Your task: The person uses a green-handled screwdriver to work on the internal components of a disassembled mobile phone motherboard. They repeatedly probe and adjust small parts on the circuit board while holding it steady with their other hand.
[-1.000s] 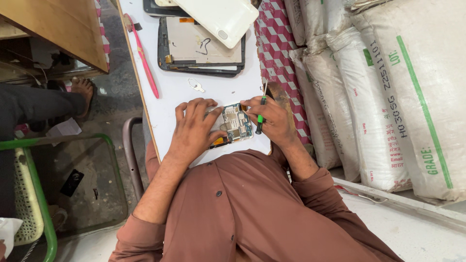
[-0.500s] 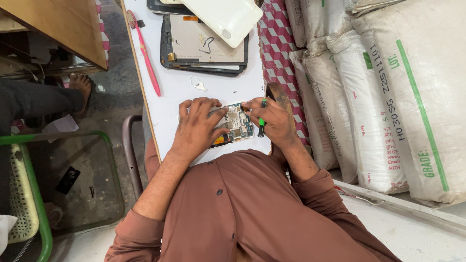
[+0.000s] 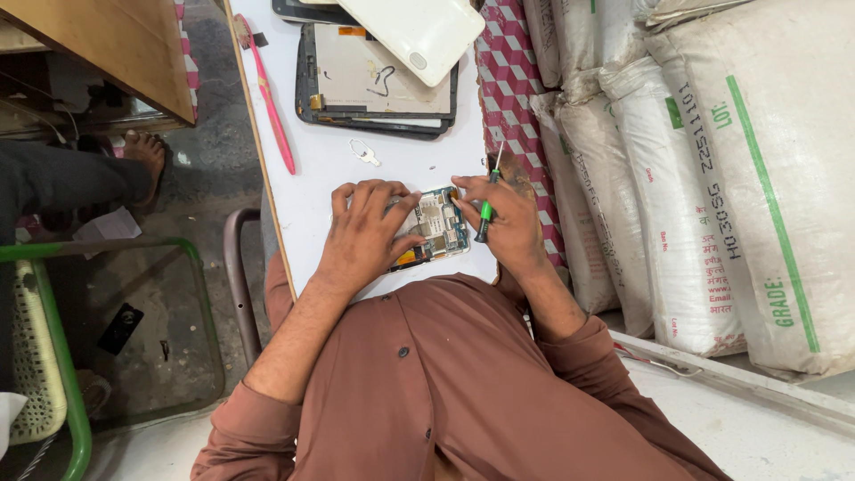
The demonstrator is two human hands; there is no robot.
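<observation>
An opened phone (image 3: 434,230) with its circuit board showing lies on the white table (image 3: 312,178) near its front edge. My left hand (image 3: 365,232) lies flat over the phone's left half and holds it down. My right hand (image 3: 503,218) grips a small green-handled screwdriver (image 3: 485,209), whose thin metal shaft sticks up and away from me. The right fingertips touch the phone's right edge. Brown shirt sleeves cover both my arms above the forearm.
A dismantled tablet (image 3: 374,85) with a white back cover (image 3: 419,31) on it lies further up the table. A pink tool (image 3: 272,111) lies along the left edge, a small metal part (image 3: 363,151) mid-table. White sacks (image 3: 704,178) stack on the right, a green chair (image 3: 53,356) on the left.
The phone now lies more upright under my hands, and my right hand has turned the screwdriver so its shaft points up. The left hand stays on the phone.
</observation>
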